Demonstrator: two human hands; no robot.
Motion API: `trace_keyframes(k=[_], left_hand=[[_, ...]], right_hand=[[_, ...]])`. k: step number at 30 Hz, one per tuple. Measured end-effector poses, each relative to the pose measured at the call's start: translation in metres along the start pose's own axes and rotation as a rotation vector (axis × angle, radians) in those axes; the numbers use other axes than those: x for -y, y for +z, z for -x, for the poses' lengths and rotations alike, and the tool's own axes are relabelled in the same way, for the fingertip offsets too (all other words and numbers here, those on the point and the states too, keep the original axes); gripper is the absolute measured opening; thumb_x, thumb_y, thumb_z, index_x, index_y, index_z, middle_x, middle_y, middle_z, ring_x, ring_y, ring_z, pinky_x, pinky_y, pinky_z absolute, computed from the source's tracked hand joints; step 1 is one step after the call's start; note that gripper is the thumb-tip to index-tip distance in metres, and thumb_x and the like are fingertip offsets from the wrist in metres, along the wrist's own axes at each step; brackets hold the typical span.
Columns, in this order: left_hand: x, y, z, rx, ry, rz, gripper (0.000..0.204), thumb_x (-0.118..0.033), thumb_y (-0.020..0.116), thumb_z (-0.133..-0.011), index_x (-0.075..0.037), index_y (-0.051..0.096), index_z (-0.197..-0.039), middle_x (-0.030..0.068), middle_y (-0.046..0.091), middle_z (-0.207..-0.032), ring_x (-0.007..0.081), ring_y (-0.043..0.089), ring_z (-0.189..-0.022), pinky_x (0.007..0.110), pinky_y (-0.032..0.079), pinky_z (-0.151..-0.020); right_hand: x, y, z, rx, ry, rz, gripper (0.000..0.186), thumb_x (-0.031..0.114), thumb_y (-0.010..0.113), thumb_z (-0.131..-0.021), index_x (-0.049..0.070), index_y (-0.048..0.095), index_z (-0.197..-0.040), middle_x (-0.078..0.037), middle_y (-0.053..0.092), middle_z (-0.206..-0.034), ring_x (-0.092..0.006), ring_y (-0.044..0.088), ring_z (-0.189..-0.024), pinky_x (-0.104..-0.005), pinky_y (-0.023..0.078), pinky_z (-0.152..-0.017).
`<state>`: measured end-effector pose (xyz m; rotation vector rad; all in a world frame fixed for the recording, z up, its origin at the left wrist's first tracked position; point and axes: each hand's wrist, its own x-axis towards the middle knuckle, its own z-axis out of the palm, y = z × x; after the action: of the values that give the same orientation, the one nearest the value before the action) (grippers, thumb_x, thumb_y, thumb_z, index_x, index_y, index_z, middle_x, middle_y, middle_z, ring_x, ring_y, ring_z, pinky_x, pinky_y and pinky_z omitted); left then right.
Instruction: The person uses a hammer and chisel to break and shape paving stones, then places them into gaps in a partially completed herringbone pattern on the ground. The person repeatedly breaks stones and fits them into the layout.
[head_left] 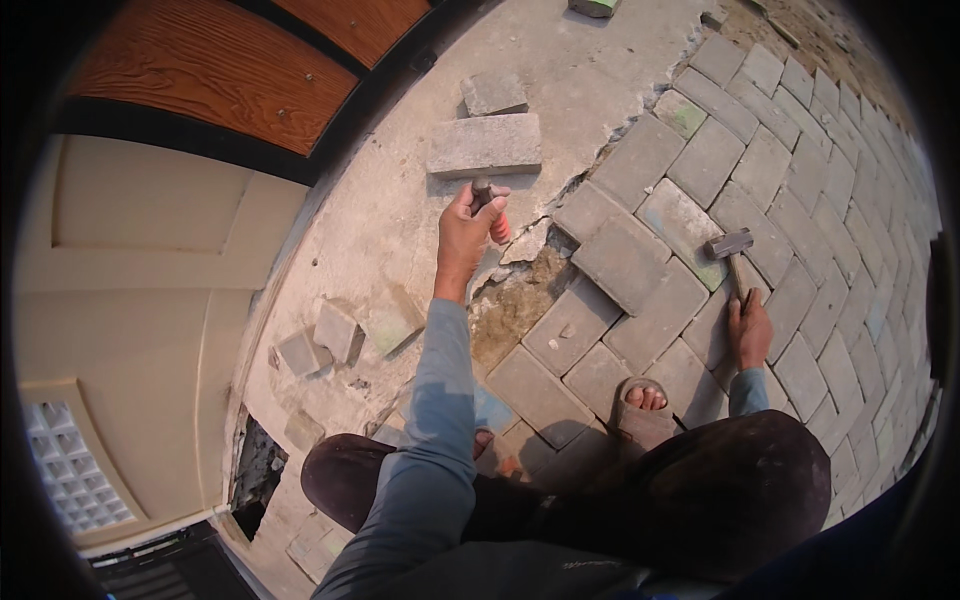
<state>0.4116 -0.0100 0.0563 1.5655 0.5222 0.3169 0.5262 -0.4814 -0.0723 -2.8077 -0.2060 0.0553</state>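
Note:
My left hand point(463, 243) is closed around a chisel point(500, 229) with an orange-red grip. The tool's dark metal end shows above my fingers. Just beyond that hand a long grey paving block point(487, 146) lies on the concrete, with a smaller block piece point(494, 94) behind it. On the right, my right hand point(751, 328) grips the wooden handle of a hammer point(729, 243), its steel head over the laid pavers. Between my hands a loose paver point(621, 262) rests on top of others, beside a patch of bare sand point(520, 306) along the broken concrete edge.
Several broken block pieces point(340, 331) lie on the concrete strip point(390, 225) at left. A beige wall point(150, 215) and a wood-panelled gate point(205, 70) border that side. Interlocking pavers point(790, 200) cover the right. My sandalled foot point(643, 410) stands on the pavers.

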Motion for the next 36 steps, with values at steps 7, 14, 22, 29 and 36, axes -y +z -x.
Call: trace_keyframes(k=[7, 14, 22, 29, 36], left_hand=[[0.044, 0.028, 0.002, -0.174, 0.125, 0.086, 0.018, -0.007, 0.073, -0.093, 0.000, 0.069, -0.109, 0.0022, 0.068, -0.085, 0.0091, 0.064, -0.078, 0.027, 0.055, -0.069], [0.067, 0.020, 0.007, -0.148, 0.114, -0.165, 0.026, -0.014, 0.081, -0.088, -0.001, 0.071, -0.108, 0.0021, 0.070, -0.086, 0.0096, 0.063, -0.080, 0.028, 0.053, -0.073], [0.060, 0.030, 0.009, -0.115, 0.131, -0.443, 0.035, -0.026, 0.080, -0.090, -0.002, 0.070, -0.113, 0.0139, 0.072, -0.091, 0.0205, 0.067, -0.080, 0.034, 0.054, -0.075], [0.073, 0.028, 0.004, -0.160, 0.255, -0.455, 0.035, -0.031, 0.075, -0.094, -0.003, 0.068, -0.112, 0.0197, 0.071, -0.091, 0.0356, 0.069, -0.081, 0.041, 0.054, -0.073], [0.073, 0.020, 0.010, -0.135, 0.132, -0.447, 0.039, -0.034, 0.075, -0.094, -0.003, 0.068, -0.117, 0.0161, 0.073, -0.095, 0.0266, 0.071, -0.087, 0.039, 0.054, -0.078]], right_hand=[[-0.010, -0.003, -0.006, 0.009, -0.085, -0.126, 0.030, 0.030, 0.065, -0.099, 0.006, 0.048, -0.101, -0.017, 0.063, -0.079, -0.0407, 0.062, -0.071, -0.0480, 0.047, -0.065], [0.071, -0.048, 0.002, 0.335, 0.158, -1.013, 0.038, 0.043, 0.060, -0.104, 0.005, 0.055, -0.107, 0.005, 0.046, -0.074, -0.0040, 0.043, -0.059, -0.0255, 0.036, -0.050], [0.218, -0.145, -0.008, 0.108, -0.671, -1.351, 0.035, 0.032, 0.050, -0.109, 0.000, 0.054, -0.123, 0.004, 0.046, -0.070, -0.0037, 0.039, -0.055, -0.0224, 0.033, -0.049], [0.274, -0.090, 0.023, 0.098, -0.774, -0.905, 0.033, 0.033, 0.051, -0.109, 0.000, 0.053, -0.114, -0.013, 0.051, -0.078, -0.0235, 0.053, -0.069, -0.0399, 0.044, -0.067], [0.280, -0.081, 0.030, 0.504, -0.492, -0.815, 0.041, 0.039, 0.050, -0.109, -0.002, 0.049, -0.103, -0.012, 0.048, -0.072, -0.0222, 0.052, -0.067, -0.0398, 0.042, -0.064]])
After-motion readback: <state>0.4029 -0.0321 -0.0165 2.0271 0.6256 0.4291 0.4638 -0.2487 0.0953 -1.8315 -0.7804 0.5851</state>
